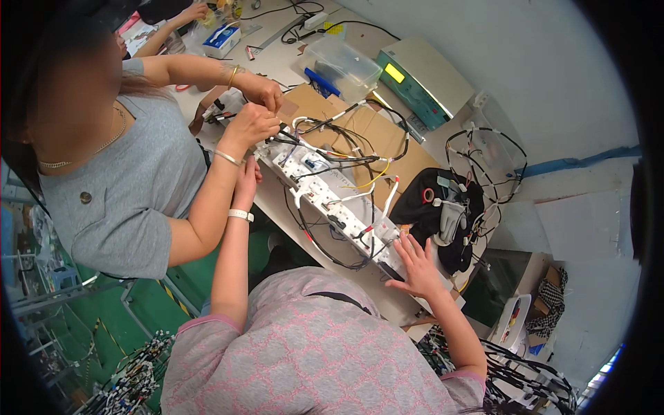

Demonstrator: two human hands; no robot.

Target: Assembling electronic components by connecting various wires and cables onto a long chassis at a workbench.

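Note:
My right hand (419,268) lies with fingers spread on the near right end of a long white fixture board (315,185). The board carries small white fittings, and a bundle of black-sleeved wires (339,133) lies over it. My left hand (248,178), below a white watch, is by the board's far left end. A co-worker's forearm partly covers it, so its grip is hidden. The co-worker's two hands (254,126) pinch at the wires over that same end. Red and white wire ends (391,195) stick up near the board's middle.
Behind the board lie a cardboard sheet (398,158), a clear plastic bin (339,63) and a tester box with a lit screen (418,77). A black cloth (422,194) with tape and connectors sits at right. The co-worker (138,187) stands close on my left. Wire bundles (135,373) hang below.

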